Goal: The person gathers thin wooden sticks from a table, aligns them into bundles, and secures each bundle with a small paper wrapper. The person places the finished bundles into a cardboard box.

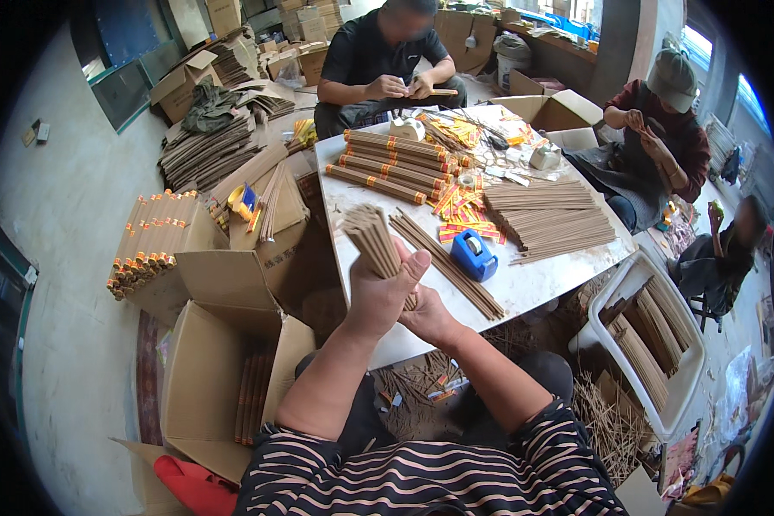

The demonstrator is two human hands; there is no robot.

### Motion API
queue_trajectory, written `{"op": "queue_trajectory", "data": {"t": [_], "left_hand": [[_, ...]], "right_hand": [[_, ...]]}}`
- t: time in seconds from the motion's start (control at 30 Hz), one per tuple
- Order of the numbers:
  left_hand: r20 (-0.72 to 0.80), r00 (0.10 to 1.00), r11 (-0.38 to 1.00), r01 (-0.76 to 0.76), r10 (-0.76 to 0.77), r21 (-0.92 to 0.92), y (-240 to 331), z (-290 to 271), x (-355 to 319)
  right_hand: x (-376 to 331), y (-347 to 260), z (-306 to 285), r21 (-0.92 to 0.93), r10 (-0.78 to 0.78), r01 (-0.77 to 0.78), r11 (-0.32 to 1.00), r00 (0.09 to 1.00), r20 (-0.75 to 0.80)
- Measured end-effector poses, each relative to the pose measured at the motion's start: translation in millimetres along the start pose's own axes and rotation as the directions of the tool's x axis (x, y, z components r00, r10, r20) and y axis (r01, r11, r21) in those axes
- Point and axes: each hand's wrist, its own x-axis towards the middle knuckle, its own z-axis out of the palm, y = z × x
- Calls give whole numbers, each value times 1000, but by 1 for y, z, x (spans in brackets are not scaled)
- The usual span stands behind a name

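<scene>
Both my hands are closed around a thick bundle of brown incense sticks [368,230], tilted up to the left over the table's near edge. My left hand [375,297] wraps its middle, thumb lying across it. Lower down, my right hand [430,318] grips the bottom end, its fingers partly hidden. Beside my hands lies a thin row of loose incense sticks [447,267]. A blue tape dispenser [474,254] stands just right of that row. Farther back are red and yellow paper labels [473,215], a broad pile of incense sticks [549,217] and stacked wrapped bundles [391,163].
An open cardboard box [224,370] with wrapped bundles inside stands at my left; more wrapped bundles [153,236] lie stacked behind it. A white plastic tub [595,331] of sticks is at right. Co-workers sit across the white table [361,202] and at right. Scattered sticks litter the floor.
</scene>
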Motion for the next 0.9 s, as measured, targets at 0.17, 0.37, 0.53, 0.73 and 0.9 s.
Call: {"op": "queue_trajectory", "data": {"t": [0.17, 0.37, 0.53, 0.73, 0.9], "left_hand": [[-113, 993, 998, 39, -34, 40, -30, 3, 5], [-210, 976, 996, 68, -54, 61, -54, 5, 10], [-139, 989, 992, -32, 49, 123, -54, 2, 13], [-60, 992, 983, -103, 113, 149, -53, 2, 11], [-12, 998, 994, 60, -61, -90, -41, 1, 16]], "right_hand": [[3, 3, -1, 93, -17, 15, 996, 1000, 17], [10, 23, -3, 10, -10, 11, 1000, 998, -65], [14, 24, -1, -31, -37, 32, 999, 985, -168], [15, 38, 2, -59, -73, 62, 996, 977, -202], [15, 35, -2, 33, -119, 124, 992, 984, -130]]}}
